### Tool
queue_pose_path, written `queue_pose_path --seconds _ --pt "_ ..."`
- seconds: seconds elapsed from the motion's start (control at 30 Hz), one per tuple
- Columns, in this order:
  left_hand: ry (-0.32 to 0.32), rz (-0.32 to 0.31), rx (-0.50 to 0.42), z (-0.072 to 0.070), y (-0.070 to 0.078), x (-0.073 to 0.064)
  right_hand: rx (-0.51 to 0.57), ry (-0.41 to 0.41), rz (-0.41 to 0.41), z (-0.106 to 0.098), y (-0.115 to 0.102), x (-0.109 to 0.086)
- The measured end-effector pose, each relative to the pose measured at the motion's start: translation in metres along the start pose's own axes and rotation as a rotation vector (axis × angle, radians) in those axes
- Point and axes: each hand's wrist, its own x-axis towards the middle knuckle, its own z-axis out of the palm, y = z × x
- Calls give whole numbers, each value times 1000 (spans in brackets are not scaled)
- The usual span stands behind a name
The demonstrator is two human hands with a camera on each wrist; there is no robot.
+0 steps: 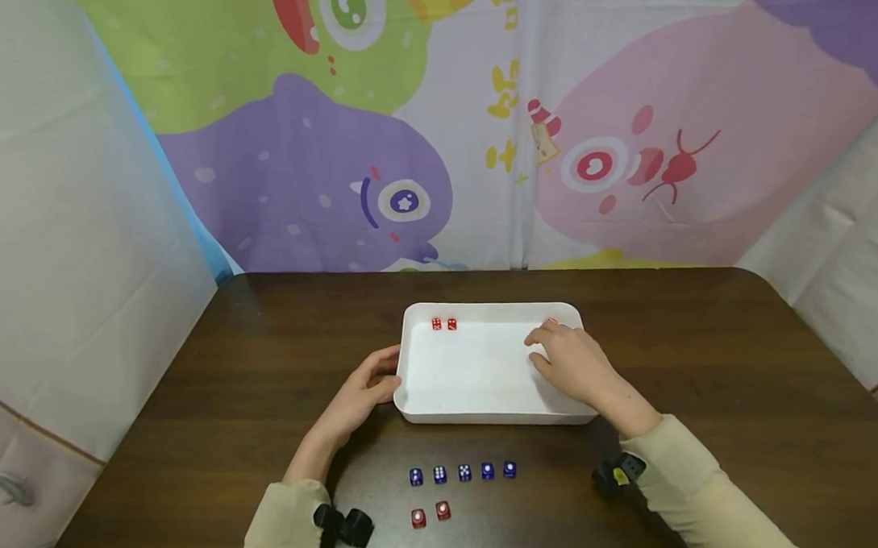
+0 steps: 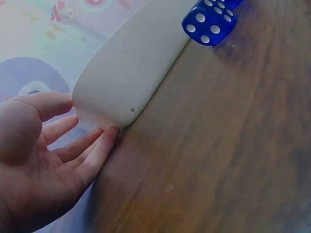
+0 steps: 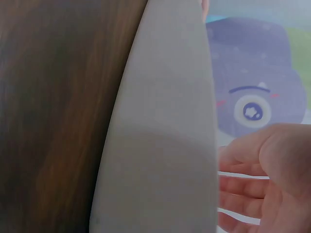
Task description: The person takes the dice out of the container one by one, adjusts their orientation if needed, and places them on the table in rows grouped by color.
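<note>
A white rectangular tray (image 1: pixel 472 378) lies on the table. My left hand (image 1: pixel 363 387) is at its left end, thumb and fingertips resting against the outer wall; the left wrist view shows this hand (image 2: pixel 53 150) at the tray's corner. Over the right part of the tray is my right hand (image 1: pixel 576 362), fingers loosely bent and a gap between thumb and index finger. A red die (image 1: pixel 552 321) shows just past its fingertips, partly hidden. Two red dice, one (image 1: pixel 437 324) beside the other (image 1: pixel 451 324), lie at the tray's back left.
In front of the tray stands a row of several blue dice (image 1: pixel 464 472). Nearer still are two red dice, one (image 1: pixel 418 518) left of the other (image 1: pixel 443 510). Behind the brown wooden table (image 1: pixel 302 311) hangs a cartoon-printed cloth (image 1: pixel 480 216).
</note>
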Motion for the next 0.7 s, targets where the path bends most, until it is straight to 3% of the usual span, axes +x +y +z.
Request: queue_pose_path --seconds 0.2,0.7 --pt "-5 4 -7 -1 0 0 56 -2 37 5 15 6" --pt "7 -2 5 -1 -1 1 -5 -71 93 23 32 17"
